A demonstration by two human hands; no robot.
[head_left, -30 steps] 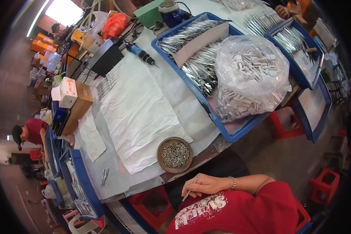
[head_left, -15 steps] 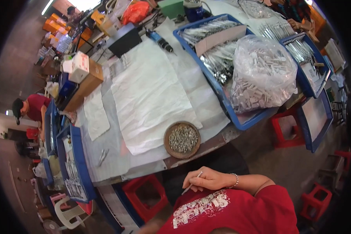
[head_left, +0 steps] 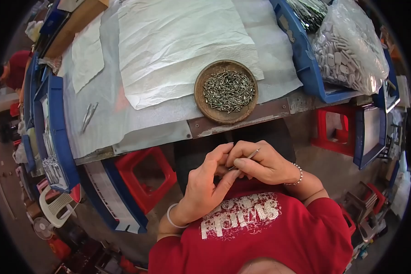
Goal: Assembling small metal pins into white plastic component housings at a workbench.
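Observation:
Close to my chest, just off the table's near edge, my two hands meet. My right hand (head_left: 267, 166) is closed around a thin silvery rod (head_left: 253, 154), pinched with the thumb; its upper end sticks out above the fingers. My left hand (head_left: 204, 180) is curled with its thumb and fingertips against the right one. Whatever lies between the left fingers is hidden or too small to name. A round brown bowl (head_left: 201, 102) stands at the table edge beyond the hands, holding a heap of small metal pin-like pieces (head_left: 229, 91).
White sheets (head_left: 182, 50) cover the table. Slim metal tools resembling tweezers (head_left: 89, 117) lie on its left. A blue tray (head_left: 306, 68) at right carries a clear bag of pale plastic pieces (head_left: 347, 57). Another blue tray (head_left: 61, 132) is at left. Red stools (head_left: 157, 180) stand below.
My left hand has come up from the lower edge and joined the right hand, which still grips the rod. The view has tilted down, so the bowl appears higher and larger.

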